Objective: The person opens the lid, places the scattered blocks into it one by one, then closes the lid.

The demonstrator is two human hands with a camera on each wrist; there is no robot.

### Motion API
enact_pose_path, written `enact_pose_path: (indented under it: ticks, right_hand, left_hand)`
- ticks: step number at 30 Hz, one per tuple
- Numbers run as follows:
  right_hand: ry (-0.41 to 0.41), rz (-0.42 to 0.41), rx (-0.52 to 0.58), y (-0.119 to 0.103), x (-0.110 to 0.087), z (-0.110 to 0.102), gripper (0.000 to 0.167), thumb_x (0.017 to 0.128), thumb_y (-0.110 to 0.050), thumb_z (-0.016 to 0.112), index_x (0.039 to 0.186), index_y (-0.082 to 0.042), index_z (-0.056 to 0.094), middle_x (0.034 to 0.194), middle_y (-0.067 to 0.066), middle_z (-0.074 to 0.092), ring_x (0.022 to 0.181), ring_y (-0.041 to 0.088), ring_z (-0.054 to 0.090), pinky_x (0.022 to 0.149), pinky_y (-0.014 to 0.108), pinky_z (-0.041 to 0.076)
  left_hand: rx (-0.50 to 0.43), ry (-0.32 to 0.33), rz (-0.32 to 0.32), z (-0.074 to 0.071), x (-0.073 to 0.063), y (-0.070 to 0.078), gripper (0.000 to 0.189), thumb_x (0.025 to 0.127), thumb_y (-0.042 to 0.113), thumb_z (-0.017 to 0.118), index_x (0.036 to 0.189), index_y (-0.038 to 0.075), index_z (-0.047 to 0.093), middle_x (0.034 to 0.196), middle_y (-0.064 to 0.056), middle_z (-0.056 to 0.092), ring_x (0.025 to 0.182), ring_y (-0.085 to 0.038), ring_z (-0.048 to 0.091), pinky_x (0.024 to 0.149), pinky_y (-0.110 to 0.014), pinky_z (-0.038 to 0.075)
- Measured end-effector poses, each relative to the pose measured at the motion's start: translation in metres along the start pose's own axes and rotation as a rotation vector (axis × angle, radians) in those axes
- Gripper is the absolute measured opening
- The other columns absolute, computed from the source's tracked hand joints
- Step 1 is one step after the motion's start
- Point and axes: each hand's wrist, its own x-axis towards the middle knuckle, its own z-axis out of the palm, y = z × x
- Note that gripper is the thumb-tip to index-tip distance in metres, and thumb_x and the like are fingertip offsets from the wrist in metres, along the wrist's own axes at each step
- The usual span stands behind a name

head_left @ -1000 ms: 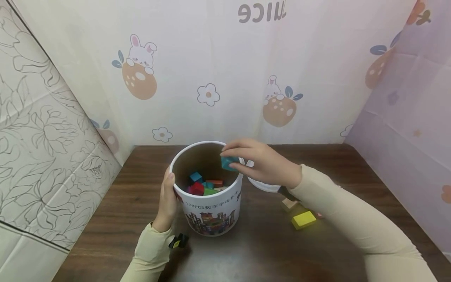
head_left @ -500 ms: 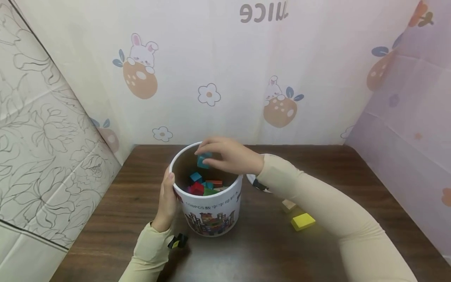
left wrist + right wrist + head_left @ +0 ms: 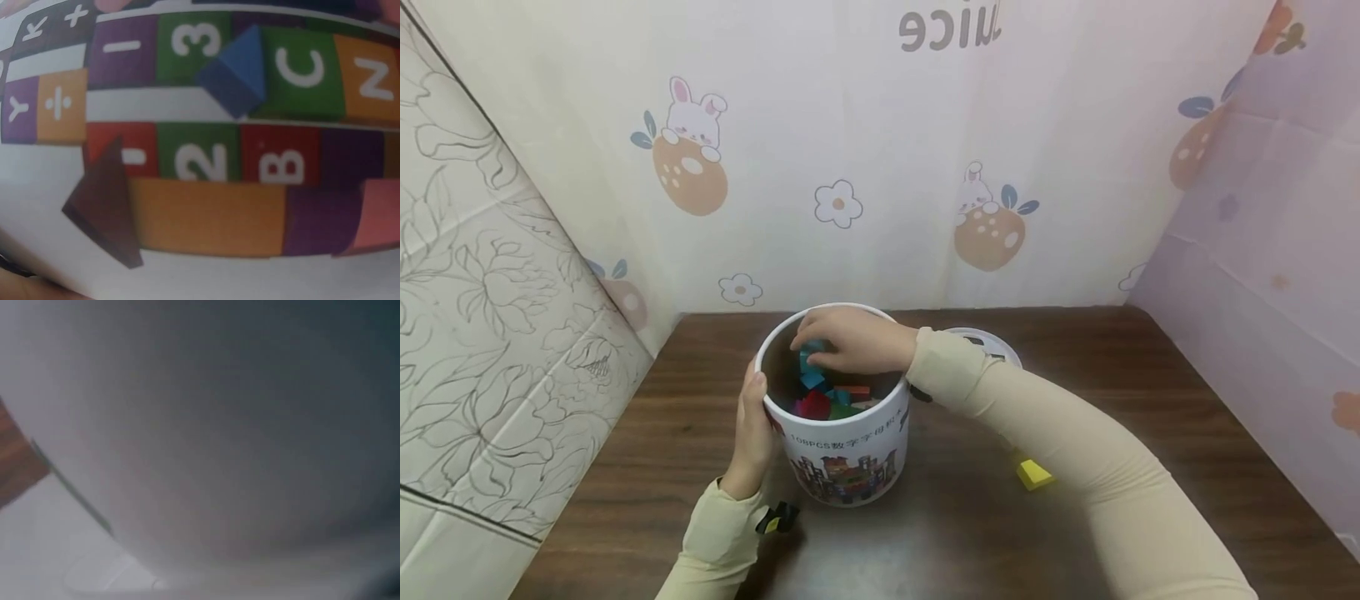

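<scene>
A white bucket [image 3: 846, 433] printed with a block castle stands on the table, mouth tilted up toward me. My left hand [image 3: 754, 429] holds its left side, thumb at the rim. Inside the mouth, my right hand [image 3: 856, 340] pinches a teal block [image 3: 807, 362] above the loose blocks. Among those are a red block [image 3: 815, 406], a blue block [image 3: 812, 380] and an orange-red block [image 3: 852, 392]. Printed letter blocks on the bucket wall [image 3: 206, 219] fill the left wrist view. In the right wrist view a pale, blurred surface covers most of the frame.
Behind my right forearm lies a round white lid [image 3: 996, 343], partly hidden. A yellow block [image 3: 1034, 474] rests on the wooden table [image 3: 955, 533] beside the sleeve. Patterned curtains [image 3: 880, 150] rise along the table's back and sides.
My right hand has moved left and down from the bucket's right rim into its mouth, carrying the teal block. The left hand keeps its hold. The right forearm now covers more blocks on the table.
</scene>
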Motion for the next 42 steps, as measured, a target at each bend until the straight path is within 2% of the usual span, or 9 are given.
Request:
enact_pose_path:
  ticks: [5, 10, 20, 26, 35, 42]
  right_hand:
    - [-0.069, 0.020, 0.004, -0.0007, 0.0006, 0.0056, 0.031, 0.093, -0.017, 0.066, 0.121, -0.007, 0.069, 0.117, 0.005, 0.066, 0.104, 0.014, 0.062, 0.095, 0.026, 0.050]
    - [-0.083, 0.009, -0.024, 0.0004, -0.0003, 0.0083, 0.029, 0.092, -0.015, 0.066, 0.120, -0.007, 0.069, 0.115, 0.005, 0.067, 0.102, 0.014, 0.062, 0.092, 0.026, 0.051]
    - [-0.136, 0.048, -0.044, -0.0006, -0.0014, 0.0088, 0.030, 0.092, -0.017, 0.066, 0.121, -0.007, 0.069, 0.116, 0.005, 0.068, 0.102, 0.014, 0.063, 0.094, 0.027, 0.051]
    - [-0.131, 0.061, -0.034, -0.0014, -0.0016, 0.0077, 0.031, 0.092, -0.019, 0.067, 0.121, -0.008, 0.070, 0.117, 0.006, 0.068, 0.101, 0.015, 0.063, 0.093, 0.028, 0.051]
    - [-0.115, 0.028, -0.057, 0.0003, -0.0018, 0.0083, 0.031, 0.092, -0.022, 0.067, 0.121, -0.012, 0.070, 0.115, 0.002, 0.067, 0.101, 0.012, 0.061, 0.095, 0.026, 0.049]
    - [-0.038, 0.009, -0.035, -0.0007, -0.0067, 0.0048, 0.027, 0.093, -0.023, 0.064, 0.117, -0.013, 0.071, 0.110, -0.001, 0.068, 0.097, 0.010, 0.060, 0.093, 0.025, 0.049]
  left_hand:
    - [0.006, 0.005, -0.012, -0.0017, -0.0012, -0.0007, 0.058, 0.102, 0.038, 0.021, 0.151, 0.009, 0.030, 0.148, -0.013, 0.036, 0.127, -0.027, 0.036, 0.106, -0.048, 0.028]
    - [-0.004, 0.003, -0.010, -0.0020, -0.0007, -0.0012, 0.058, 0.102, 0.039, 0.022, 0.151, 0.010, 0.031, 0.147, -0.013, 0.038, 0.127, -0.028, 0.036, 0.106, -0.048, 0.028]
    - [-0.026, -0.006, 0.009, -0.0002, 0.0000, -0.0009, 0.056, 0.102, 0.035, 0.022, 0.149, 0.006, 0.031, 0.146, -0.016, 0.037, 0.127, -0.028, 0.036, 0.106, -0.040, 0.030]
    - [-0.024, -0.008, -0.003, -0.0009, -0.0002, -0.0002, 0.057, 0.102, 0.036, 0.022, 0.150, 0.006, 0.030, 0.147, -0.016, 0.036, 0.128, -0.028, 0.035, 0.107, -0.044, 0.028]
    - [-0.035, -0.011, -0.006, -0.0011, 0.0002, -0.0006, 0.058, 0.102, 0.037, 0.022, 0.151, 0.007, 0.029, 0.148, -0.015, 0.036, 0.129, -0.028, 0.035, 0.108, -0.042, 0.029]
    - [-0.016, -0.009, -0.009, -0.0009, -0.0003, -0.0006, 0.058, 0.102, 0.037, 0.022, 0.151, 0.006, 0.029, 0.148, -0.016, 0.036, 0.129, -0.026, 0.036, 0.108, -0.040, 0.029]
